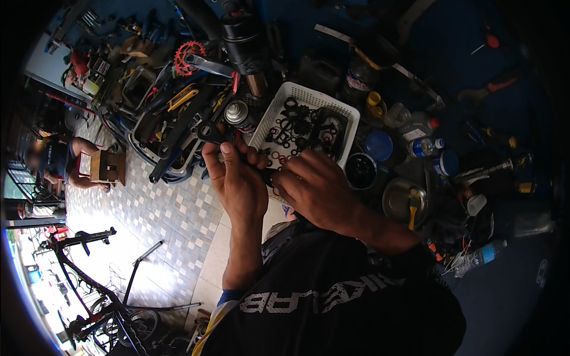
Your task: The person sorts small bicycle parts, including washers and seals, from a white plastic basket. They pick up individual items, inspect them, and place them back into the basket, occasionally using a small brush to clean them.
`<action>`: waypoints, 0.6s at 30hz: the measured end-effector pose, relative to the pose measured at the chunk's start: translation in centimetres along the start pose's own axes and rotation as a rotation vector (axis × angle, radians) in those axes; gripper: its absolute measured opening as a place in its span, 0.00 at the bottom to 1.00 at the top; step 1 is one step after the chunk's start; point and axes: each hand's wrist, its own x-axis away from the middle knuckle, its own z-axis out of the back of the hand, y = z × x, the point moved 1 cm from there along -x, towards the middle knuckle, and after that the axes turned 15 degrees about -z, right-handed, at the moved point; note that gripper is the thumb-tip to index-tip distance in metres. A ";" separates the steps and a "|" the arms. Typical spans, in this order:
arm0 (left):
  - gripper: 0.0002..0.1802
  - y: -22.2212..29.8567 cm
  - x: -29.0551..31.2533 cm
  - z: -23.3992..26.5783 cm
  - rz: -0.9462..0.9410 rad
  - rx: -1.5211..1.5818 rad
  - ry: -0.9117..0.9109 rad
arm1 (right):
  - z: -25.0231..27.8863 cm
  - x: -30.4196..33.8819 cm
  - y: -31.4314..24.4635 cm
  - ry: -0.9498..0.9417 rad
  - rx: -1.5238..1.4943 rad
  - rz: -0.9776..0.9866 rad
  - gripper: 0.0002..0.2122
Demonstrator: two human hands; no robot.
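My left hand (237, 187) is closed around a dark, elongated part with a round ring-like end (208, 131), its thumb pointing up along it. Close beside it, my right hand (317, 187) has its fingers bent at the part's other end; what lies under them is mostly hidden. Just beyond both hands sits a white perforated basket (285, 90), holding many black rings and seals (291, 126) and some reddish-brown rings (278, 156). A spray can (237, 113) stands left of the basket, near the ring-like end.
To the left, a tray of tools includes a yellow-handled one (183, 99); behind it is a red chainring (190, 57). On the right are bottles (423, 147), a blue lid (379, 145) and a metal bowl with a brush (413, 204). A bike frame (113, 305) stands lower left; another person (59, 157) sits farther off.
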 end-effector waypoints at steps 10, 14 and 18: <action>0.16 -1.0 0.4 -0.3 -0.054 -0.049 -0.017 | -0.2 -0.1 0.2 -0.031 -0.004 -0.047 0.03; 0.16 -0.8 0.1 -0.5 -0.029 0.007 0.002 | -0.1 -0.1 0.6 -0.023 -0.074 -0.095 0.03; 0.15 -0.6 -0.5 -0.5 0.021 0.066 0.023 | 0.7 -0.5 0.8 0.002 -0.108 -0.066 0.03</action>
